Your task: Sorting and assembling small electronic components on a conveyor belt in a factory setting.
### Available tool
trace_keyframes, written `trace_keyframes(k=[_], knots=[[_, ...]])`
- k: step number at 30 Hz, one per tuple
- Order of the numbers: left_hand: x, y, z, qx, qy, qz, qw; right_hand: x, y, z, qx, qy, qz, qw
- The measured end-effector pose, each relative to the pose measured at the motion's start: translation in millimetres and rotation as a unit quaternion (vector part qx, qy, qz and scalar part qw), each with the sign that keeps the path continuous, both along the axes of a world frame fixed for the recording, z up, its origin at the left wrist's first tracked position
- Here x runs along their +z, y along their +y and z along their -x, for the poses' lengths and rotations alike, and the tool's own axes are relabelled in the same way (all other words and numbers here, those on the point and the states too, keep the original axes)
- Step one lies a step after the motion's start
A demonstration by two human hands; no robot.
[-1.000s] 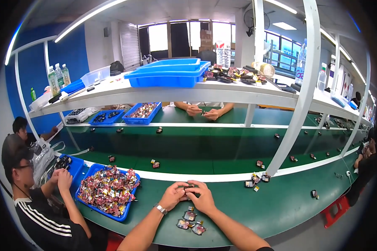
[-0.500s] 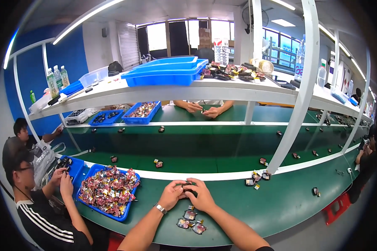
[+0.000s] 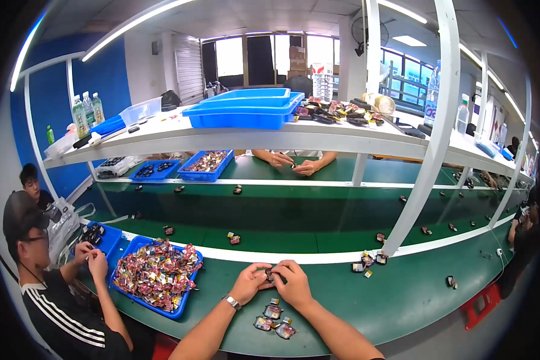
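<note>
Hands meet at the near edge of the green table [image 3: 402, 300], just ahead of the person's chest. The left hand [image 3: 250, 282] and the right hand [image 3: 293, 283] close from either side on one small dark piece [image 3: 270, 276], pinched between the fingertips of both. The piece sits between the two hands, touching both, so neither hand is nearer; it is too small to tell which way its long axis runs. Both hands are curled shut on it, the left wrist bearing a watch [image 3: 233, 302].

Three small wrapped items [image 3: 273, 318] lie on the table directly below the hands, toward the person, closer to the right forearm than to the left. They lie near one another, the upper one apart from the lower pair.

One blue tray [image 3: 183, 300] of mixed coloured pieces stands to the left of the left hand, near but not touching it. A second, smaller blue tray [image 3: 111, 240] lies beyond it, before a seated co-worker [image 3: 54, 300] whose two hands are raised together.

To the right of the right hand, a small cluster of loose pieces [image 3: 369, 262] lies at the foot of a white post [image 3: 426, 150], and one further piece [image 3: 451, 281] lies well apart, farther right. Exact count in the cluster cannot be told. Across the table, another person's two hands [image 3: 294, 163] work at a small piece.
</note>
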State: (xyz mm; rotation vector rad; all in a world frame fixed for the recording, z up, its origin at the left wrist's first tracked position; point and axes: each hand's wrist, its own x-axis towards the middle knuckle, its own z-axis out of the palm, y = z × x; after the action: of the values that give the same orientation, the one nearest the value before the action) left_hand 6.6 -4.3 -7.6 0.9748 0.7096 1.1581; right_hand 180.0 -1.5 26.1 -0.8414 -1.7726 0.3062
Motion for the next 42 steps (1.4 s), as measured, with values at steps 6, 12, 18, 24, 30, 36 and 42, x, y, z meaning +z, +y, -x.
trace_keyframes(k=[6, 12, 18, 24, 30, 36, 42], knots=[[2, -2, -2, 0.009, 0.016, -0.001, 1.0, -3, -2, 5, -0.022, 0.016, 0.033, 0.999], [6, -3, -4, 0.009, 0.02, 0.007, 1.0, -10, -1, 3, -0.045, -0.024, -0.028, 0.998], [4, -3, -3, 0.01, 0.005, 0.002, 1.0, -7, -3, 4, -0.053, -0.047, -0.062, 0.996], [6, -3, -4, 0.018, 0.022, 0.006, 1.0, -11, -3, 7, -0.066, -0.062, -0.059, 0.994], [5, -3, -4, 0.019, 0.016, 0.011, 1.0, -11, -3, 7, -0.054, -0.062, -0.043, 0.996], [5, 0, -3, 0.038, 0.019, 0.008, 0.999, -8, -3, 5, -0.03, -0.053, -0.051, 0.997], [7, -1, -8, 0.076, 0.054, -0.014, 0.996, -8, -3, 5, 0.006, 0.009, 0.023, 1.0]])
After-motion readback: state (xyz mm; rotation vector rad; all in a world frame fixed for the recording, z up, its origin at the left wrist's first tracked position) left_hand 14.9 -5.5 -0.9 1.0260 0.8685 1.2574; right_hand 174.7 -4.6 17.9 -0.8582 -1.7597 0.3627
